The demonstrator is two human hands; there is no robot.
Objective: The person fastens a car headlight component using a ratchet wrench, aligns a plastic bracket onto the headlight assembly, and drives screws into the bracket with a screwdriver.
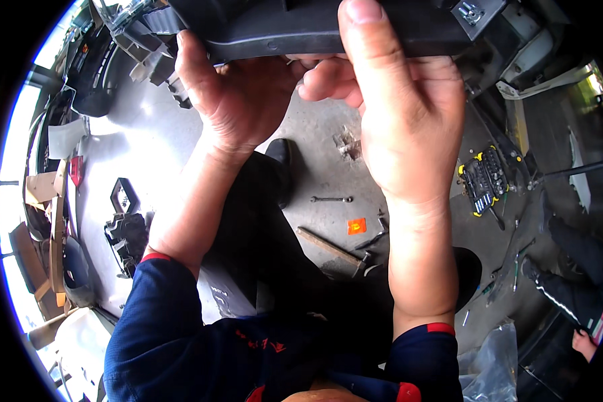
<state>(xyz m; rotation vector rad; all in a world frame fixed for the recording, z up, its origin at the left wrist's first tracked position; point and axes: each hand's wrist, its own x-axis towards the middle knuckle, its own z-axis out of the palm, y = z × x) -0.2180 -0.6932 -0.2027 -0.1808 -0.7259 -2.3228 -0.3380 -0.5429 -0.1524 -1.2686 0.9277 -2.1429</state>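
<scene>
A long black plastic panel (275, 30) spans the top of the view, with a metal clip or bolt near its right end. My left hand (238, 100) is closed at its lower edge, thumb up at the left end and fingers curled underneath. Further right, my right hand (409, 120) grips the same edge, its thumb pressed on the panel's face and its fingers bent below. The fingertips of both hands come close together under the panel, and some are hidden behind it. What lies behind the panel is out of sight.
On the concrete floor lie a wrench (331, 199), a hammer (331, 246), an orange packet (356, 226) and an opened socket set (484, 179). Black plastic parts (126, 241) and cardboard (41, 187) are at the left. Another person's legs (563, 288) show at the right, near clear plastic sheeting (492, 362).
</scene>
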